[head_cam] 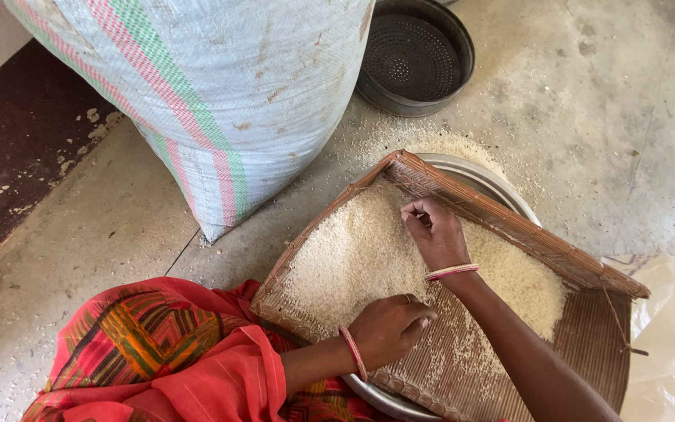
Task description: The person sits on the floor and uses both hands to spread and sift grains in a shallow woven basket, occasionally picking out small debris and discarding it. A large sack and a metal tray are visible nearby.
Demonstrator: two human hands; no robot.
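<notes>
Two hands — left hand (pixel 388 327) | right hand (pixel 433 233) — in rice (pixel 353 250) | woven tray (pixel 509 227)

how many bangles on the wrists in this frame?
2 visible. One pink bangle on the left hand's wrist; one pale pink bangle on the right hand's wrist, over the rice. More may be hidden under the wrists.

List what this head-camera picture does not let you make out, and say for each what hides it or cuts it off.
- Right hand, head view: fingertips curl under, hiding anything pinched.
- Metal basin: mostly covered by the woven tray and rice.
- Woven sack: top cut by the frame edge, contents unseen.
- Left hand: palm faces down, underside hidden.
- Perforated pan: far rim cut off.
</notes>
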